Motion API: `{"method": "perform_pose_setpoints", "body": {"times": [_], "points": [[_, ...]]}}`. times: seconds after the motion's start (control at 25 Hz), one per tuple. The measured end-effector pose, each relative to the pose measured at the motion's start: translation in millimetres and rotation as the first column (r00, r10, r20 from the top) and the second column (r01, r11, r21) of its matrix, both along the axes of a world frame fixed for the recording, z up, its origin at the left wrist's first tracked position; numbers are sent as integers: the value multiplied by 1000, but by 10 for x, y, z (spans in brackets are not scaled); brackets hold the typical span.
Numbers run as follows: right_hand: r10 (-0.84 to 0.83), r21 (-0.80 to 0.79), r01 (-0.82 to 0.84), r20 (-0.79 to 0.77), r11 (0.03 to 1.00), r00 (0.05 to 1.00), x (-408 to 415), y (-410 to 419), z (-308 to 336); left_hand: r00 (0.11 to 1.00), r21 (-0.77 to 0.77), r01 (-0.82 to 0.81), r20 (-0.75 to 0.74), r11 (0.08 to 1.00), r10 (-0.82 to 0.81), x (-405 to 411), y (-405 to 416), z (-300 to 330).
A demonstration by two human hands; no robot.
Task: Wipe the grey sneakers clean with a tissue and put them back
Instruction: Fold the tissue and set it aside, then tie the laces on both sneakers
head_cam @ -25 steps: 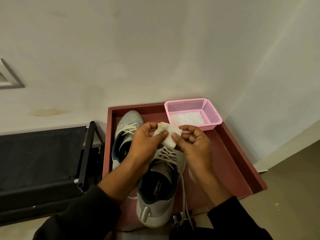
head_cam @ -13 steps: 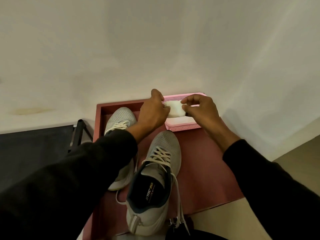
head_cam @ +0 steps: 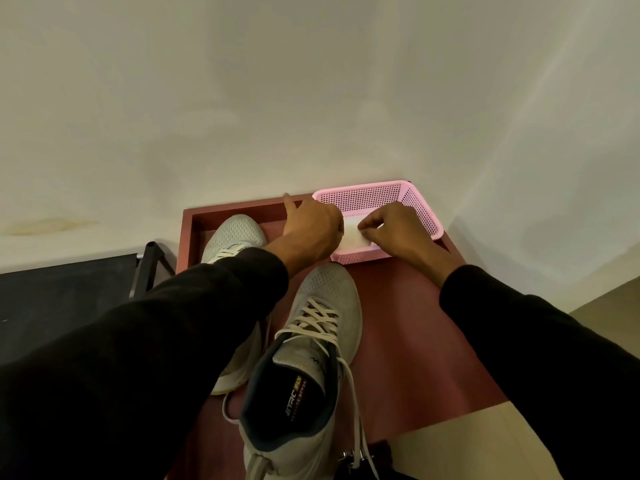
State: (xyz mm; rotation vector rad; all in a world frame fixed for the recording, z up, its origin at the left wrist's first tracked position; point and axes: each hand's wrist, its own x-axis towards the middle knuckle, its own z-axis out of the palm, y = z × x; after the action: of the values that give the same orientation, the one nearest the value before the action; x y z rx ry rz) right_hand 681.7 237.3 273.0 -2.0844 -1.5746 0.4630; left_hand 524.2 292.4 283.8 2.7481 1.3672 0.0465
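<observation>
Both hands, left hand and right hand, pinch the white tissue inside the pink basket

Both arms reach forward and away from the body, each covered to the wrist by a dark sleeve. The left hand is seen from the back, knuckles up, thumb sticking out to the far side — its fingers bend inward towards the other hand, their tips hidden. The right hand lies lower and to the right, palm down, with its fingers curled back so the fingertips pinch together near the thumb. The two hands sit close, fingertips facing across a small gap — wrists well apart.
</observation>
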Motion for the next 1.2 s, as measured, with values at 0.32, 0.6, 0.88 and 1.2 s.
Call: {"method": "perform_pose_setpoints", "body": {"times": [0.32,0.6,0.88,1.2], "points": [[54,-185,-21,177,983,983,7,13,-17,998,25,20,-56,999,-19,2,-24,-54],[-35,187,47,-69,981,997,-474,-712,293,905,-154,28,424,988,40,-482,-450,267],[36,148,-13,-151,989,988,-1137,-1706,475,787,-480,100,574,872,225,-1340,-1350,419],[29,-31,-33,-127,999,992,-1409,-2044,206,885,-189,7,459,982,82,-1496,-1652,142]]}}
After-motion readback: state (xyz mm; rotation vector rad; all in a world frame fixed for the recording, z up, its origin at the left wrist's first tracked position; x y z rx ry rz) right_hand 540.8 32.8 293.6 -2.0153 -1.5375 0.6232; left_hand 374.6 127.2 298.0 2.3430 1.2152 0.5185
